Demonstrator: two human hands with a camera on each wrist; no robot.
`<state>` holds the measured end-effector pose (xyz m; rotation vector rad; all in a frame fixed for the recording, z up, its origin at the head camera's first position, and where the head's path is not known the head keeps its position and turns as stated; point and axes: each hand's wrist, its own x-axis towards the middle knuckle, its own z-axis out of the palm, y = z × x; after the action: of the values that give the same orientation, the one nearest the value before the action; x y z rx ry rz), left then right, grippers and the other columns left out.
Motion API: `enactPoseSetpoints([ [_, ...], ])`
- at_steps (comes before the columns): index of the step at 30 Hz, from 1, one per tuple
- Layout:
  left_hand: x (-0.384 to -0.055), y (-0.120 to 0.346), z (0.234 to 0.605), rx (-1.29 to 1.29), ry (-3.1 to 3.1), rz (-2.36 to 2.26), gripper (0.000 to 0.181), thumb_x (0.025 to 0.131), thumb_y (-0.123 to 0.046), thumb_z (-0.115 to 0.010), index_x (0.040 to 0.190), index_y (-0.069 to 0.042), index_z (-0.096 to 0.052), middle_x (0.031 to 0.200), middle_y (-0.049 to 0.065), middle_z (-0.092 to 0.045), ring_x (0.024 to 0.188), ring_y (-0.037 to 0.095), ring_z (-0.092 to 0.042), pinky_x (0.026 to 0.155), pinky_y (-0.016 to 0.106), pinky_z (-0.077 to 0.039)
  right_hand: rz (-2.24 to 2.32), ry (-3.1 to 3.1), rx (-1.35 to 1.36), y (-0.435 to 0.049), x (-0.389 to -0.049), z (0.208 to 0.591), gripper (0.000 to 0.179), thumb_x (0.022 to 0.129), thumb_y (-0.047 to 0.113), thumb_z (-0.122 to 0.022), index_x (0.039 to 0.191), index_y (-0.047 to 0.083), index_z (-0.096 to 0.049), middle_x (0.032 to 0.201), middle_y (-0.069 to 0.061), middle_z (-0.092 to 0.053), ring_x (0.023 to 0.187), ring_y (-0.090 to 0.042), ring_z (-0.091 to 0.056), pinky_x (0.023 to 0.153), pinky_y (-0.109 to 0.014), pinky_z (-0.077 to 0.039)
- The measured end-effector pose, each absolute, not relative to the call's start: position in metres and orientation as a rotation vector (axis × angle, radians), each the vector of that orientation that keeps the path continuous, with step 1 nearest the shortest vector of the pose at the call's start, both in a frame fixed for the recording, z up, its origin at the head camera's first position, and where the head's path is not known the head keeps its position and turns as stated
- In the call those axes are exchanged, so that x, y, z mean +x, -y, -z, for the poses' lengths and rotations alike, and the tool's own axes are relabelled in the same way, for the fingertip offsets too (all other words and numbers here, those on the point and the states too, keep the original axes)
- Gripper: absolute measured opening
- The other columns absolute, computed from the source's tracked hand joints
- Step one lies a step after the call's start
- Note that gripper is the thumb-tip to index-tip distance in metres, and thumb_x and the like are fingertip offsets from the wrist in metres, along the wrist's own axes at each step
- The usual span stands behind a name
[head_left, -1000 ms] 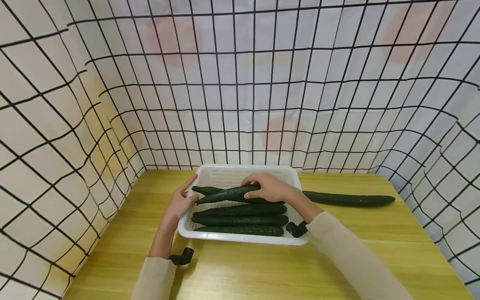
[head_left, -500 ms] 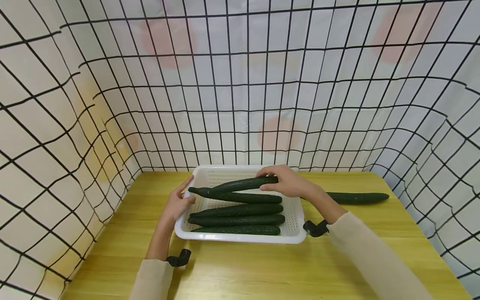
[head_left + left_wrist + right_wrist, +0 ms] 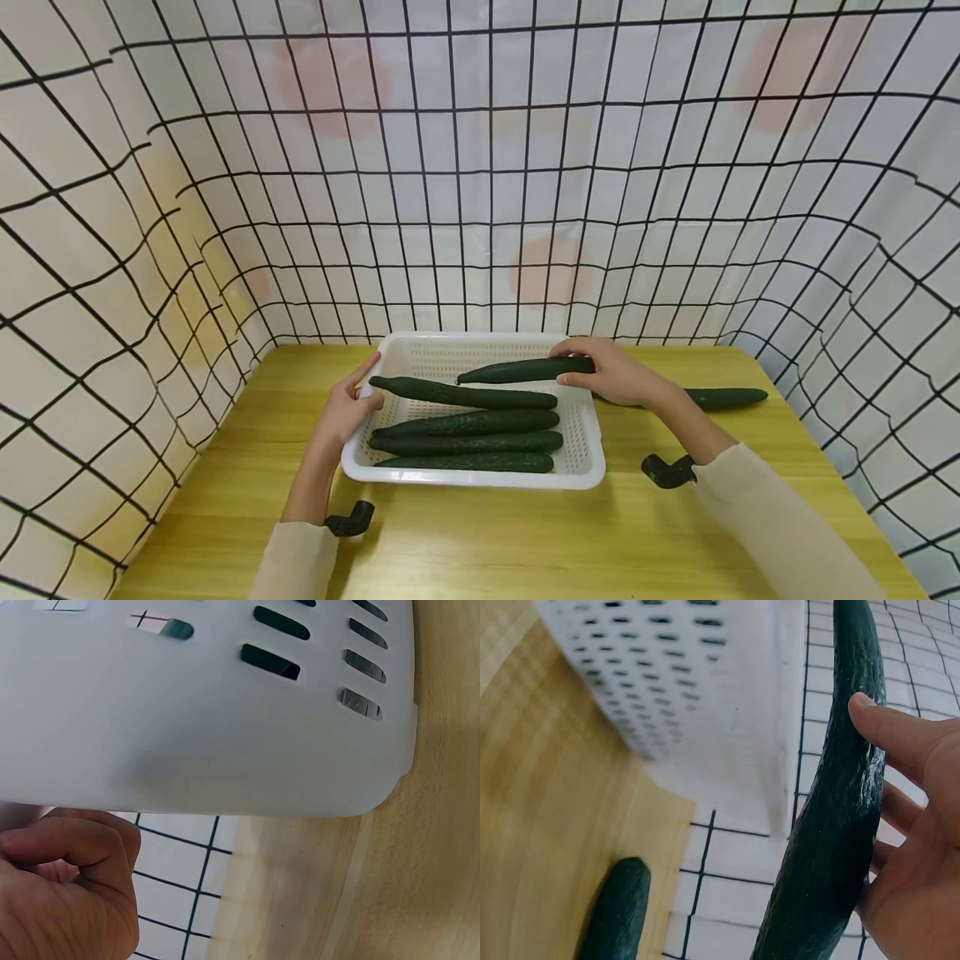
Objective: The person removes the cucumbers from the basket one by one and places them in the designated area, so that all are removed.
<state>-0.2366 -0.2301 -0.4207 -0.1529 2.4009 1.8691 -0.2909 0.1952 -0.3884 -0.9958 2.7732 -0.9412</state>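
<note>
My right hand (image 3: 617, 375) grips one end of a long dark green cucumber (image 3: 516, 371), thumb on the near side and fingers behind. That cucumber spans the back right part of a white plastic basket (image 3: 472, 477), raised above the rim in the right wrist view. At the basket's left side my left hand (image 3: 347, 414) holds the rim. Its fingers look curled beside the white wall (image 3: 187, 742) in the left wrist view. Several more cucumbers (image 3: 468, 422) lie side by side inside the basket, the rearmost one (image 3: 431, 391) slightly slanted.
Another cucumber (image 3: 727, 399) lies on the wooden table (image 3: 480, 542) right of the basket, partly hidden by the right forearm. Black grid mesh (image 3: 487, 200) over white sheeting encloses the table at the back and sides. Each wrist carries a black mount (image 3: 667, 472).
My right hand has moved right with its cucumber, drawing it away from the rearmost one it overlapped. The left hand still holds the basket. The whole head view has shifted slightly.
</note>
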Motion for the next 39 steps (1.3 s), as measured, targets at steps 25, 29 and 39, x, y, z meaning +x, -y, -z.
enactPoseSetpoints([
  [25,-0.255,0.24,0.456,-0.141,-2.464,-1.858,0.083,0.088,-0.004,-0.062,0.16,-0.036,-0.037,0.082,0.006,-0.062,0.084,0.02,-0.058,0.073,0.032,-0.054,0.911,-2.9,-0.791,-0.291,-0.274,0.406,0.046,0.101,0.032,-0.065,0.141,0.01,-0.06,0.145,-0.017,-0.059,0.134,-0.042,-0.052,0.107,-0.064,-0.041],
  [29,-0.251,0.24,0.45,-0.156,-2.44,-1.856,0.083,0.088,-0.004,-0.061,0.161,-0.034,-0.035,0.09,0.013,-0.065,0.088,0.022,-0.059,0.074,0.034,-0.055,0.906,-2.923,-0.776,-0.307,-0.269,0.409,0.047,0.101,0.03,-0.065,0.141,0.007,-0.059,0.144,-0.019,-0.059,0.132,-0.045,-0.052,0.105,-0.066,-0.042],
  [39,-0.255,0.239,0.454,-0.133,-2.454,-1.867,0.084,0.087,-0.003,-0.061,0.161,-0.033,-0.036,0.078,0.004,-0.057,0.082,0.02,-0.058,0.072,0.033,-0.054,0.871,-3.0,-0.731,-0.353,-0.261,0.422,0.045,0.099,0.025,-0.068,0.14,0.006,-0.059,0.143,-0.022,-0.058,0.129,-0.046,-0.052,0.097,-0.066,-0.043],
])
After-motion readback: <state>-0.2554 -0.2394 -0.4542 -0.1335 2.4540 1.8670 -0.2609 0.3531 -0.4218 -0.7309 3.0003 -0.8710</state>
